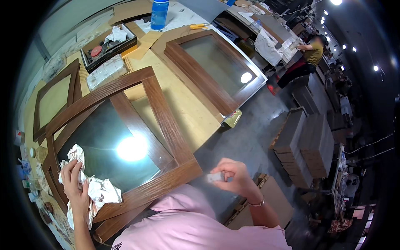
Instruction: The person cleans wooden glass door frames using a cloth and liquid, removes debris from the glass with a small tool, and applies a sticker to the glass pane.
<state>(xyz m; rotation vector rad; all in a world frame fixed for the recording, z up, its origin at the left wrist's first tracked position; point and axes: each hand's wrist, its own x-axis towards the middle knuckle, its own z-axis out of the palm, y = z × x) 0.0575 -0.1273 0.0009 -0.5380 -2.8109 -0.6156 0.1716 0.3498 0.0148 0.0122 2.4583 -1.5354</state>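
A brown wooden frame (168, 121) with a glass pane (98, 137) lies before me, a bright light mirrored in the glass. At its lower left, my left hand (74, 185) presses a crumpled, stained white rag (104, 191) onto the pane and wood, fingers bent over the cloth. My right hand (234, 175) is off the frame's near right corner, in the air, pinching a small whitish block (216, 177) whose kind I cannot make out. Another wooden frame lies partly beneath the glazed one.
A second glazed frame (175, 54) lies at the table's far right, a smaller frame (56, 102) at left. Behind are a tray of odds and ends (131, 41), a wrapped block (106, 74) and a blue bottle (159, 16). Stacked panels (316, 141) stand right; a person (310, 54) works beyond.
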